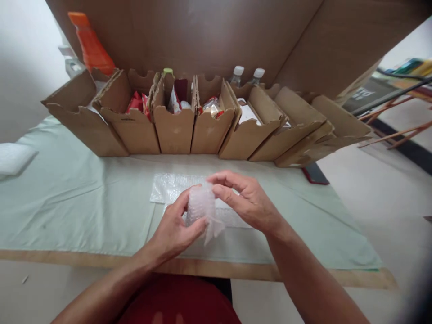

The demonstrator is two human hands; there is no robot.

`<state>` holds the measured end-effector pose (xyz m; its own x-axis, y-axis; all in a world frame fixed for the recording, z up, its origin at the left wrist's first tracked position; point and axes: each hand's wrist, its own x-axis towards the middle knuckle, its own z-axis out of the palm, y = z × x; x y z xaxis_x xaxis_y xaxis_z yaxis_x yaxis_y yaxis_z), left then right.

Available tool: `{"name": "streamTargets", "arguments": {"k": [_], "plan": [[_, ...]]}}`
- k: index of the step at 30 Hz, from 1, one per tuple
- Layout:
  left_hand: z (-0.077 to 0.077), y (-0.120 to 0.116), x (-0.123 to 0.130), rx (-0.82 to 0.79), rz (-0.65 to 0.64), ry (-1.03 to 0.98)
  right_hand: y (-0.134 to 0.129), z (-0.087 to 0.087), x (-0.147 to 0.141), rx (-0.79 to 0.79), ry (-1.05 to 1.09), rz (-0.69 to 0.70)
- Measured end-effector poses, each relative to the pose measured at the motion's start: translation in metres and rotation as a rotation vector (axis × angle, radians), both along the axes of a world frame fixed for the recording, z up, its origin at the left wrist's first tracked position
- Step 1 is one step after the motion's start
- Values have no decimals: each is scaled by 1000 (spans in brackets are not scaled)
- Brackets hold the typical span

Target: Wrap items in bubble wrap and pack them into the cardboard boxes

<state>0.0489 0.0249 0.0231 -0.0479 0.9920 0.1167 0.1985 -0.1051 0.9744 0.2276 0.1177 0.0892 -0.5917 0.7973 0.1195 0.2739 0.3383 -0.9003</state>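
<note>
A small bundle of bubble wrap (201,204) is held up over the table in front of me. My left hand (180,225) is closed round its left side, the thumb across the lower front. At the bundle's upper right edge, my right hand (246,198) pinches the wrap between thumb and fingers. A loose flap of wrap hangs from the bottom, slightly blurred. Whatever may be inside the bundle is hidden. Behind and below it, flat bubble wrap sheets (165,188) lie on the green cloth.
Several cardboard bins (175,130) holding packets line the table's back. Behind them stand an orange bottle (92,47) and white-capped bottles (238,74). A dark flat object (315,174) lies at the right edge, white wrap (15,158) at the far left.
</note>
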Motion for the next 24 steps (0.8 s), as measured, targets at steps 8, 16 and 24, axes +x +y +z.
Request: {"name": "streamTargets", "arguments": {"k": [8,16,24], "plan": [[-17,5,9,-117,180,-190,-38,-58,-6,-155,143,-246],[-16,6,-2,-302,-27,-994,-40,-29,24,21,340,-476],[-25,-5,-11,-228,-9,-1002,-55,5,26,56,451,-554]]}}
